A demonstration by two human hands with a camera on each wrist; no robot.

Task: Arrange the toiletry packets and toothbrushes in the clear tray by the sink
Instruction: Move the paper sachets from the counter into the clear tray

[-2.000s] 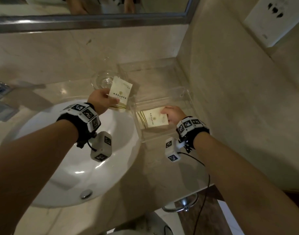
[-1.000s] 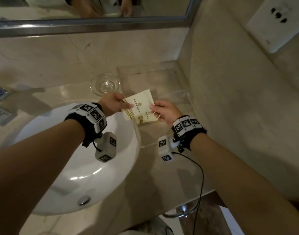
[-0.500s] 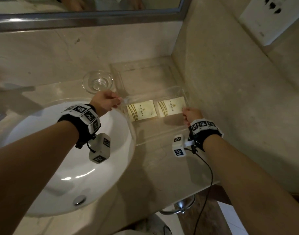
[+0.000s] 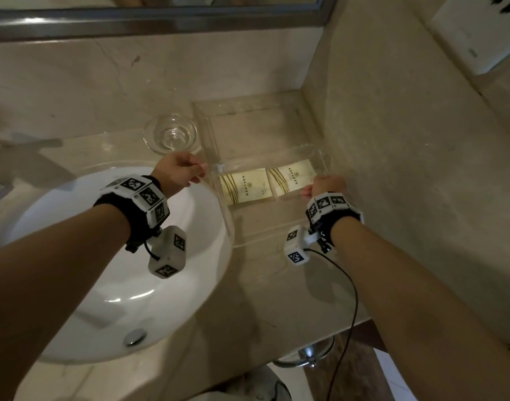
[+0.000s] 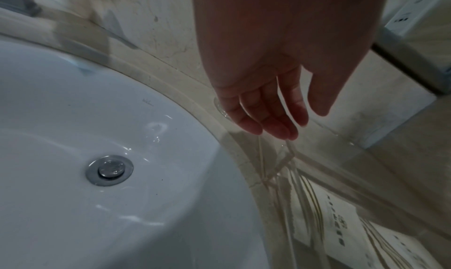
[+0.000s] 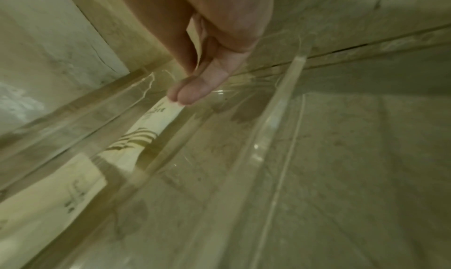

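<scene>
Two cream toiletry packets [image 4: 246, 186] lie flat, side by side, in the clear tray [image 4: 258, 230] at the vanity's back right corner. They look light, thin and bendy — we'd pinch an edge. Our left hand [image 4: 177, 170] hangs released at the tray's left rim; our right hand [image 4: 323, 185] rests straight fingertips [image 6: 186, 94] on the right packet's edge — not grasping.

The clear tray [image 4: 265, 117] sits in the counter corner, shut in by the back wall [image 4: 103, 76] behind and the side wall [image 4: 407, 140] on its right. A glass dish [image 4: 170, 134] stands just beside its left wall, the sink [image 4: 126, 285] just left of its front. Two packets [image 4: 245, 188] fill its middle strip side by side; bare floor shows behind and in front of them.
</scene>
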